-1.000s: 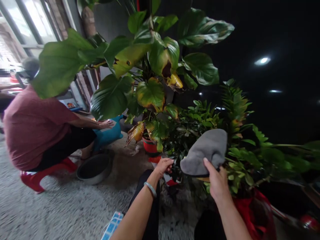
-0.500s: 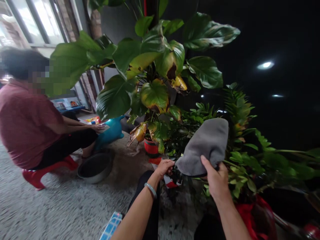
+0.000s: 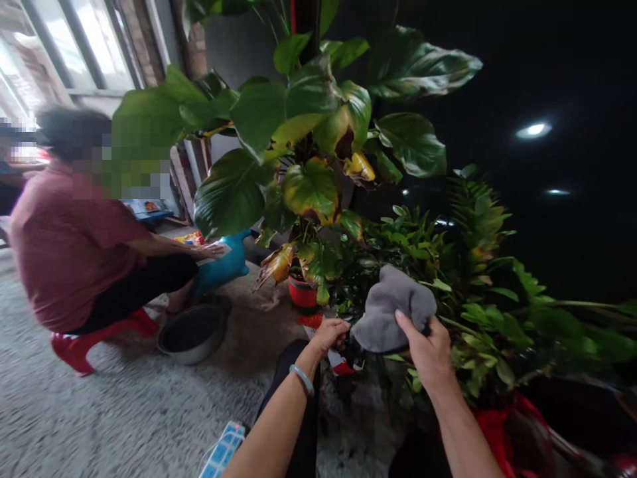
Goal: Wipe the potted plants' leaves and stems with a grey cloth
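Note:
My right hand (image 3: 430, 348) is closed on the right side of a soft grey cloth (image 3: 393, 309), thumb on top, with the other fingers mostly hidden behind it. The cloth hangs crumpled in front of the green plants. At its left corner, my left hand (image 3: 331, 334) is pinched shut, a pale bangle (image 3: 302, 379) on the wrist. Whatever lies between those fingertips is too small to make out. Beyond the left hand stands a red plant pot (image 3: 302, 293), and a large-leaved plant (image 3: 311, 189) rises above it.
On the left a person in a red shirt (image 3: 82, 245) sits on a red stool (image 3: 74, 348), one hand on a blue object (image 3: 223, 264). A grey basin (image 3: 192, 335) stands on the floor. Low leafy plants (image 3: 490, 332) spread to the right, above a red bag (image 3: 502, 435).
The cloth has gone from stretched and raised to lower and crumpled. My right hand still grips it, and my left hand stays pinched. The view has shifted slightly.

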`<action>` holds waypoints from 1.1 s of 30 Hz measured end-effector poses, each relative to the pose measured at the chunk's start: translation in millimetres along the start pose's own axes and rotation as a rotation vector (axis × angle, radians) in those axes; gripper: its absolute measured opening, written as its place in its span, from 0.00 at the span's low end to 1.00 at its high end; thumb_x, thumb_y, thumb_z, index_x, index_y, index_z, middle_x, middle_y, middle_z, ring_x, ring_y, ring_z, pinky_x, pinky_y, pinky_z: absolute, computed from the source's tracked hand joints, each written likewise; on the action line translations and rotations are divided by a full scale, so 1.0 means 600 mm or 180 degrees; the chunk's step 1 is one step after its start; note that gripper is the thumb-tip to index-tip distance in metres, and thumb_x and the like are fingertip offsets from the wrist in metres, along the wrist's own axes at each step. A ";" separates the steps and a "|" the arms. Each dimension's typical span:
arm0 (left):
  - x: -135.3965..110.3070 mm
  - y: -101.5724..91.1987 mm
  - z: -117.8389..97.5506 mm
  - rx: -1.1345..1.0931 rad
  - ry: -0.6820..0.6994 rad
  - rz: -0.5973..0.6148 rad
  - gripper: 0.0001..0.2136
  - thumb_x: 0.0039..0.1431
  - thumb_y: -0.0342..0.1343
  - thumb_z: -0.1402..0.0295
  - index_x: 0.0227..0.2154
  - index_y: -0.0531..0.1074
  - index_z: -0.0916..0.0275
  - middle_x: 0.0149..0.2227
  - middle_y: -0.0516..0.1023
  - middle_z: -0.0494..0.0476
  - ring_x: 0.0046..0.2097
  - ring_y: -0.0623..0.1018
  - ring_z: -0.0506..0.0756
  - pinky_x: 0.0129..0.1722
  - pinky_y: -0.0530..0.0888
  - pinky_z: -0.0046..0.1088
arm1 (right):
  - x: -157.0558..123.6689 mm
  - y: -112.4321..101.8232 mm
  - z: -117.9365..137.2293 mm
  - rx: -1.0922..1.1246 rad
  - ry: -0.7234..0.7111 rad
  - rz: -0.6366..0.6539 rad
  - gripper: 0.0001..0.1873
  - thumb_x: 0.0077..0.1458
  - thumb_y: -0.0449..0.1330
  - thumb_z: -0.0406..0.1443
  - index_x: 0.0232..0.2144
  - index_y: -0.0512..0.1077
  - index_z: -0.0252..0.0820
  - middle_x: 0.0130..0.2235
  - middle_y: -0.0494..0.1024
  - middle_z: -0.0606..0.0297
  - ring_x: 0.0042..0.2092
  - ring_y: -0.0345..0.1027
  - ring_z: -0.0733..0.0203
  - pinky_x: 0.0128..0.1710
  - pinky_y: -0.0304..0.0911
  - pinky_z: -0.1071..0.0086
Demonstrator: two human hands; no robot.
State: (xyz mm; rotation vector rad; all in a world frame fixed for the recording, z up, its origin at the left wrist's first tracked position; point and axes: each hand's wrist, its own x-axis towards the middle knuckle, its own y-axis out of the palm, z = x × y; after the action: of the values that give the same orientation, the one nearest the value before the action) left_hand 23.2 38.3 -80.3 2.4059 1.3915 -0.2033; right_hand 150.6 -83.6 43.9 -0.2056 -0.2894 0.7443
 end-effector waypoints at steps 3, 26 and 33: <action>-0.001 0.002 0.000 0.0039 -0.0026 0.0009 0.11 0.46 0.60 0.64 0.16 0.67 0.63 0.11 0.59 0.45 0.16 0.58 0.46 0.19 0.56 0.25 | -0.003 0.026 -0.011 -0.0119 -0.0056 0.0437 0.19 0.35 0.60 0.50 0.27 0.77 0.43 0.32 0.82 0.54 0.39 0.74 0.41 0.41 0.66 0.55; 0.005 -0.012 -0.003 0.0122 -0.0128 -0.0072 0.13 0.37 0.66 0.63 0.15 0.69 0.64 0.13 0.62 0.44 0.19 0.63 0.46 0.21 0.59 0.23 | -0.099 0.029 -0.064 0.0750 0.1355 0.0781 0.19 0.25 0.67 0.47 0.23 0.78 0.41 0.29 0.82 0.57 0.38 0.76 0.42 0.40 0.68 0.57; -0.001 -0.007 -0.008 -0.0081 -0.0132 -0.0107 0.10 0.39 0.63 0.66 0.16 0.68 0.64 0.16 0.66 0.46 0.21 0.65 0.47 0.23 0.60 0.23 | -0.101 0.018 -0.054 0.0612 0.1333 0.0768 0.19 0.24 0.66 0.47 0.22 0.78 0.41 0.28 0.82 0.56 0.37 0.75 0.44 0.39 0.68 0.59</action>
State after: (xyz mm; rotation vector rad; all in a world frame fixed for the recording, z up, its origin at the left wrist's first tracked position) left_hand 19.3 41.4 -76.3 2.3457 1.4085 -0.2411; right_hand 112.2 -120.2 -1.0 -0.2107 0.2085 0.9408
